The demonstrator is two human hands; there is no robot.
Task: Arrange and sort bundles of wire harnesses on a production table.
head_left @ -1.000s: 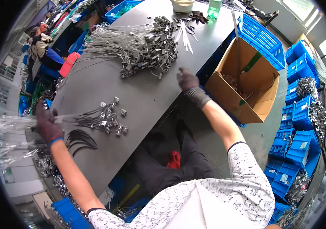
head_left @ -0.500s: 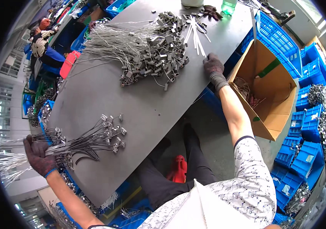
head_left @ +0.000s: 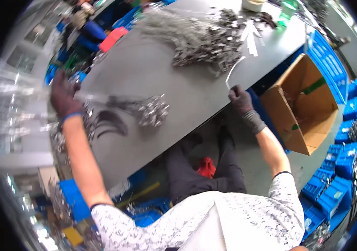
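My right hand (head_left: 241, 99), in a dark glove, is closed at the table's front edge on a thin white cable tie (head_left: 230, 76). The tie curves up from the fingers toward the other loose white ties (head_left: 251, 35). My left hand (head_left: 64, 97), gloved too, is over the left end of the table beside a bundle of thin wires with small metal ends (head_left: 154, 111). Pale wires show as a blur on both sides of that hand. Motion smears its fingers, so its grip on them is unclear.
A large pile of wires with dark block ends (head_left: 212, 44) covers the far side of the grey table (head_left: 195, 94). An open cardboard box (head_left: 289, 125) stands at its right, by stacked blue crates (head_left: 333, 194). A green bottle (head_left: 286, 12) stands at the back.
My right hand has drawn back from the loose ties and now holds one. The left hand appears higher in the picture. The whole view has turned and shifted.
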